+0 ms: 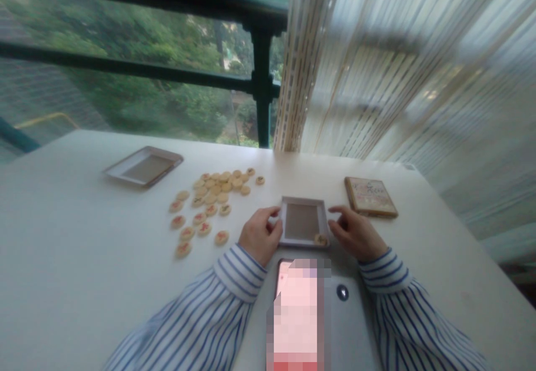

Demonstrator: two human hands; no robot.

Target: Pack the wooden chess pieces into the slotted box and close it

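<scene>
A small square tray (304,201) with a pale rim lies on the white table (75,237) in front of me. One round wooden piece (320,239) sits in its near right corner. My left hand (260,236) rests at the tray's left edge with fingers curled against the rim. My right hand (355,233) is at the tray's right edge, fingers bent and touching the rim. Several round wooden game pieces (211,201) with red and dark marks lie scattered to the left of the tray.
A second shallow tray (144,165) lies at the far left. A square wooden box lid (371,196) sits to the right. A phone (297,315) stands near me on a grey pad. A window railing and curtains lie beyond the table's far edge.
</scene>
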